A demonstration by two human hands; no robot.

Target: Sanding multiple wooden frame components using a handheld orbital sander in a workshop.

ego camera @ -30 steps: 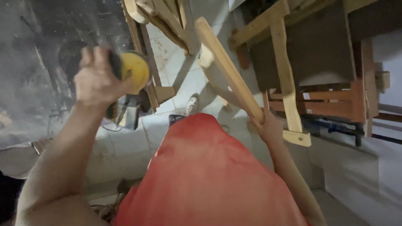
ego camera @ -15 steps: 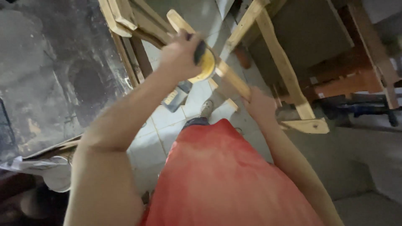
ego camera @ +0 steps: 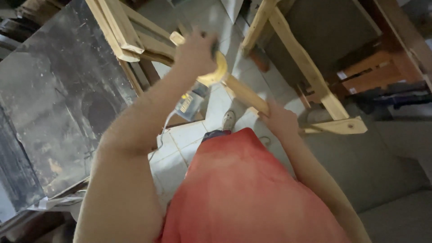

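Note:
My left hand (ego camera: 194, 49) grips a yellow round sanding tool (ego camera: 217, 72) and presses it on a long pale wooden piece (ego camera: 245, 92). That piece runs diagonally from upper left to lower right. My right hand (ego camera: 280, 122) holds its lower end, just above my red shirt (ego camera: 252, 189). The tool's body is mostly hidden under my fingers.
Pale wooden frames (ego camera: 121, 33) lean at the upper left. A wooden furniture frame (ego camera: 310, 76) stands at the right, over a dark red one (ego camera: 382, 67). A dark stained board (ego camera: 49, 103) fills the left. A small power tool (ego camera: 189, 103) and my shoe (ego camera: 228, 120) are on the tiled floor.
My left hand brought the yellow tool from the left side onto the wooden piece and slid it up along it. My right hand kept its hold on the lower end.

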